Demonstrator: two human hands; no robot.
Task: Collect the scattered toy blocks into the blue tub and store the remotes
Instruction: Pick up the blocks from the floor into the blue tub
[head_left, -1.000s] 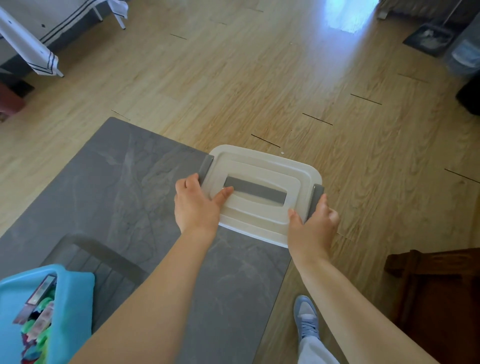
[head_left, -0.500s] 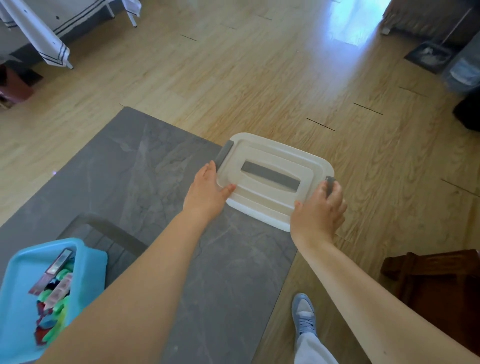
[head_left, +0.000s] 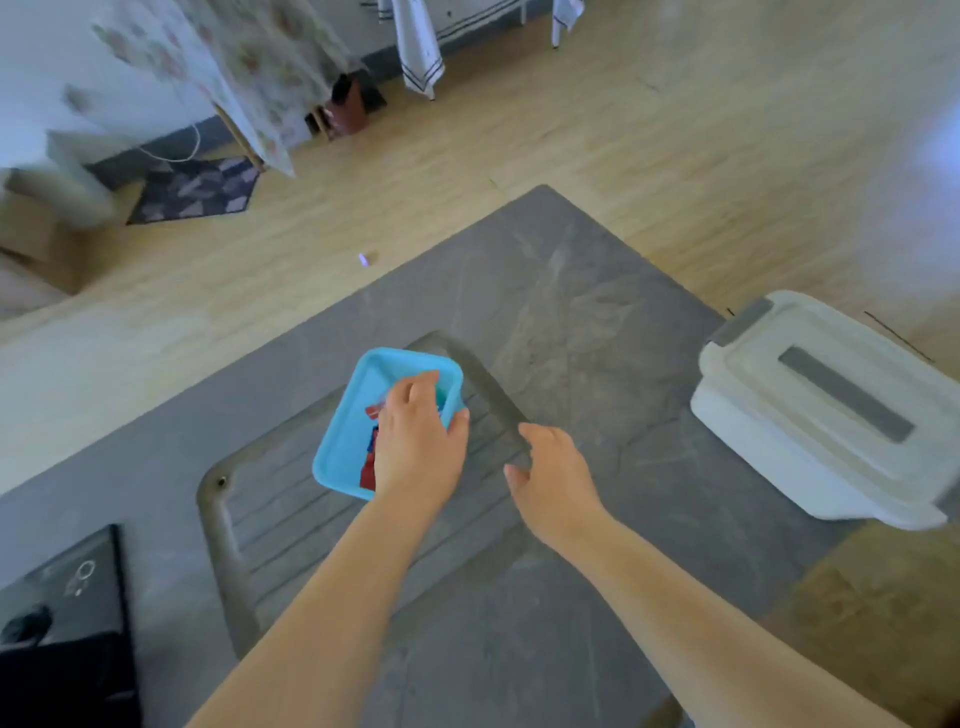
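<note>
The blue tub (head_left: 343, 447) sits on the grey table (head_left: 597, 322), over a recessed grooved panel. Red and other coloured blocks (head_left: 370, 470) show inside it, mostly hidden by my left hand (head_left: 418, 441). That hand lies over the tub's right side, fingers curled on the far rim and thumb at the right edge. My right hand (head_left: 553, 478) hovers just right of the tub, fingers apart, holding nothing. The frame is blurred, and no remotes can be made out.
A white lidded storage box (head_left: 826, 410) with grey latches and a grey handle stands at the table's right edge. A black device (head_left: 67, 613) lies at the lower left corner. Wooden floor surrounds the table; a dark patterned mat (head_left: 195, 189) and draped cloths are at the back.
Both hands have left the white box and moved left to the blue tub. The view has swung left, so the box now sits at the right edge.
</note>
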